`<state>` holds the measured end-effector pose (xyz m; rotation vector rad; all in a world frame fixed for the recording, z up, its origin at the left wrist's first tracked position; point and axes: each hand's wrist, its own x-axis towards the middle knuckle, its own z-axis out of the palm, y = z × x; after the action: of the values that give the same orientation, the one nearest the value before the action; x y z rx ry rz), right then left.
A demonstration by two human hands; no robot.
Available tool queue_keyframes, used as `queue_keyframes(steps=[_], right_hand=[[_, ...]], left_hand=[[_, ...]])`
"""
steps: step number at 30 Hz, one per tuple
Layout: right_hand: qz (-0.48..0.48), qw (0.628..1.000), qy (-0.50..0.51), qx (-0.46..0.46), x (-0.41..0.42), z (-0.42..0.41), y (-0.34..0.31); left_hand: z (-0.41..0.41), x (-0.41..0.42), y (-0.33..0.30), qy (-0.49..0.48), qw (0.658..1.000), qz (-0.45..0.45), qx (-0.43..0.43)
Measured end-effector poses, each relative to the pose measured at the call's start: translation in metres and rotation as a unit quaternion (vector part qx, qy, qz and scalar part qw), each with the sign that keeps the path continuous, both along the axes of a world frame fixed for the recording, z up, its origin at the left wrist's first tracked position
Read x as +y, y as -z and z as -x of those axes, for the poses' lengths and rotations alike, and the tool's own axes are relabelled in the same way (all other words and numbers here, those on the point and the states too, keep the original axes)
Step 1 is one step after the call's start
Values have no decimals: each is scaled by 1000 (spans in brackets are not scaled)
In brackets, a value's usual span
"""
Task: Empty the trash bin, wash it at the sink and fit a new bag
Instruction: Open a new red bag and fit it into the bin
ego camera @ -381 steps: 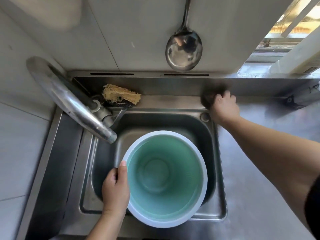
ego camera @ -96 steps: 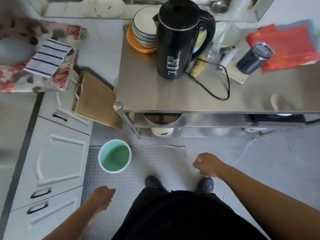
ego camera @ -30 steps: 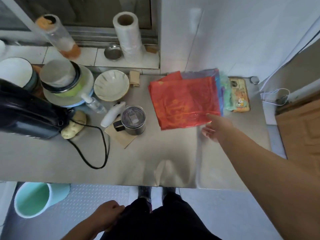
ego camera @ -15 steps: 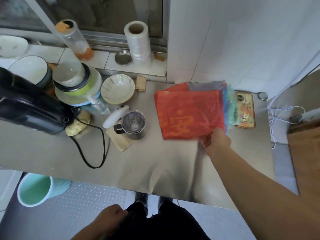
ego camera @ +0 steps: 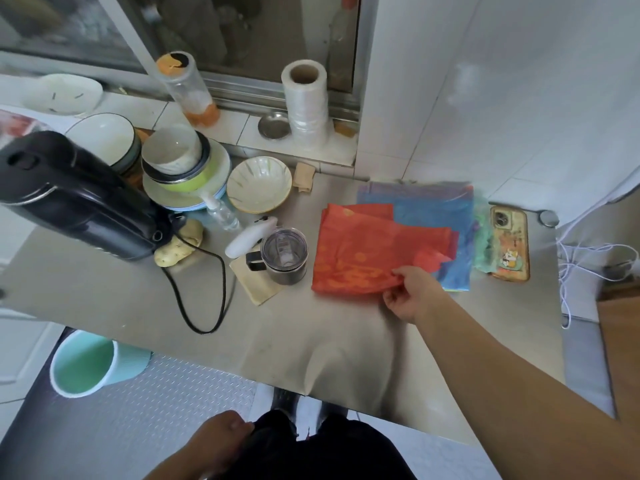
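Note:
A stack of folded plastic bags lies on the steel table [ego camera: 311,341]: a red bag [ego camera: 367,254] on top, blue ones [ego camera: 446,216] beneath. My right hand [ego camera: 410,294] pinches the red bag's near right corner and lifts it slightly off the stack. The mint-green trash bin [ego camera: 85,363] with a white rim stands empty on the floor at lower left, partly under the table edge. My left hand [ego camera: 221,436] hangs loosely curled at my waist, holding nothing.
A lidded steel mug [ego camera: 284,256] stands just left of the bags. A black kettle [ego camera: 79,195] with its cord, stacked bowls [ego camera: 183,171] and a white bowl [ego camera: 259,184] fill the left side. A phone [ego camera: 509,242] lies right of the bags. A bag roll [ego camera: 304,102] stands on the sill.
My right hand has closed on the red bag's corner and pulled it toward me, uncovering the blue bags behind. Before that I set the bin on the floor and turned to the table.

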<state>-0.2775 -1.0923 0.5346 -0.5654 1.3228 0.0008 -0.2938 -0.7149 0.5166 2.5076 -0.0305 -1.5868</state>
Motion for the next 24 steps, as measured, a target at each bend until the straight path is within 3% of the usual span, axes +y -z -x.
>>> queue_keyframes(steps=[3,9,11,17,21,24], right_hand=[[65,994,-82,40,4,2,0],[157,986,-45,-18,12,19,1],[211,972,-99,-16,18,26,0],[386,869,-308,10,63,43,-18],[390,800,-455,14,127,42,-33],[394,728,-560,-6,200,37,-36]], left_hand=[[6,6,0,-75,997,22,1],[21,22,0,-214,975,58,-2],[26,30,0,-249,966,70,-1],[47,79,6,-320,943,95,-5],[73,135,16,-346,933,98,-20],[101,190,24,-366,925,104,-20]])
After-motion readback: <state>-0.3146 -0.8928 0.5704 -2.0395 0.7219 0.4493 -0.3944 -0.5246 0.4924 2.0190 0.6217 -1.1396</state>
